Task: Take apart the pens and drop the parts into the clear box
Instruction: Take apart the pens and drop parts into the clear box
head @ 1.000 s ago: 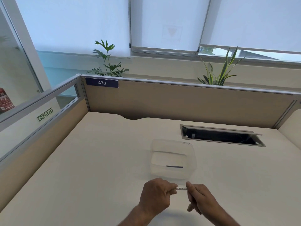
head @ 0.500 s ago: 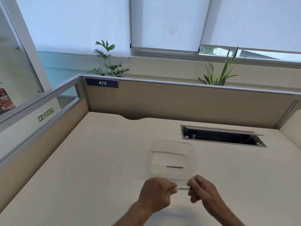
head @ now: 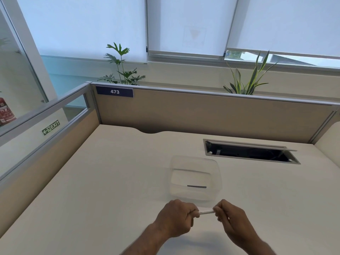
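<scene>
**Both hands gripping one pen above the desk**

The cream cubicle desk (head: 103,181) is lying under your hands. Your left hand (head: 176,217) is closing its fingers around one end of the white pen (head: 206,211), your right hand (head: 230,217) pinching the other. Just beyond your fingertips the clear box (head: 196,178) is sitting, holding a dark pen part (head: 196,186).

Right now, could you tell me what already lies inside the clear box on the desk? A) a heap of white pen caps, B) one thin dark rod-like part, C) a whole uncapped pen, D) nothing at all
B: the clear box holds a single thin dark part lying flat on its floor, while the white pen is held between the left hand and the right hand, just in front of the box.
</scene>
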